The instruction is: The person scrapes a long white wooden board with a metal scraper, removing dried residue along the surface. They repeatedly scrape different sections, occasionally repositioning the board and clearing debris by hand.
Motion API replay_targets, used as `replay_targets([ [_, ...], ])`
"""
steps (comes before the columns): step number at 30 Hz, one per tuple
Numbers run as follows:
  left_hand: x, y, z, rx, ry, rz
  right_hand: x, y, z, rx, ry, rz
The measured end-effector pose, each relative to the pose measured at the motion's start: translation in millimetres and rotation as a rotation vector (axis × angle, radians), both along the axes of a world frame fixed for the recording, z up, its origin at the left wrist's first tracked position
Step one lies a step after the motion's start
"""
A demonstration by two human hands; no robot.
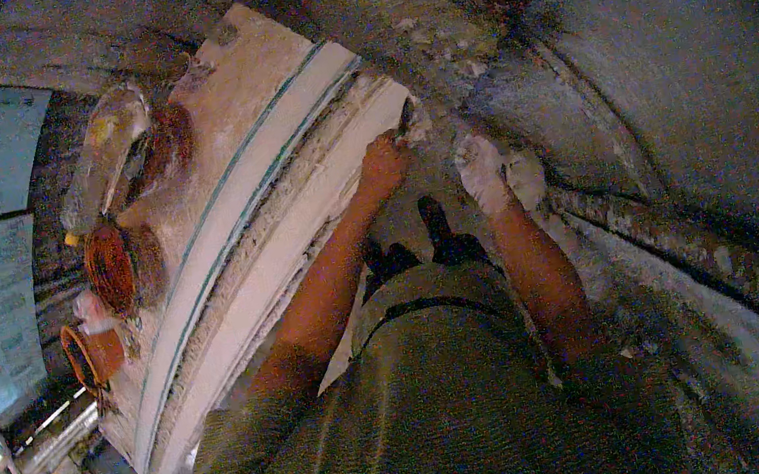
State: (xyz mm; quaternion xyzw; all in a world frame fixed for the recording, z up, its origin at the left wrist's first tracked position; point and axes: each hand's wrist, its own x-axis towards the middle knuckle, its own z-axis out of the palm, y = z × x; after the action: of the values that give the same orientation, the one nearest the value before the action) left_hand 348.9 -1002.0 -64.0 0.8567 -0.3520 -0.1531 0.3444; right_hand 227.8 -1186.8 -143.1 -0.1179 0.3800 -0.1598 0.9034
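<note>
My left hand (384, 164) is closed at the far end of a long pale moulding strip (303, 258), beside its right edge. A small dark object (406, 118) shows at its fingertips, its kind too blurred to tell. Lower and to the right, my right hand (486, 177) is coated white, its fingers hard to make out against the pale matter around it. A whitish lump (525, 176) shows beside it; I cannot tell whether the hand touches it. Along the bench runs a second white strip (222, 195) with green edges, a rough groove between the two.
The pale worktop (244, 54) slants from lower left to upper middle. On its left stand an orange-brown pot (110, 272), a smaller orange pot (98, 352) and a clear plastic bottle (106, 147) lying tilted. A pale wall (668, 38) and a ledge (704, 253) rise at right.
</note>
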Motion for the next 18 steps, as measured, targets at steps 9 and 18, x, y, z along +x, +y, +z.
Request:
replay_targets([
  [9, 10.0, -30.9, -46.7, 0.029, 0.114, 0.123, 46.9, -51.6, 29.8, -0.733, 0.119, 0.303],
  [18, -46.6, -94.8, -7.7, -0.195, -0.257, 0.34, 56.5, -14.9, 106.3, -0.587, -0.026, 0.582],
])
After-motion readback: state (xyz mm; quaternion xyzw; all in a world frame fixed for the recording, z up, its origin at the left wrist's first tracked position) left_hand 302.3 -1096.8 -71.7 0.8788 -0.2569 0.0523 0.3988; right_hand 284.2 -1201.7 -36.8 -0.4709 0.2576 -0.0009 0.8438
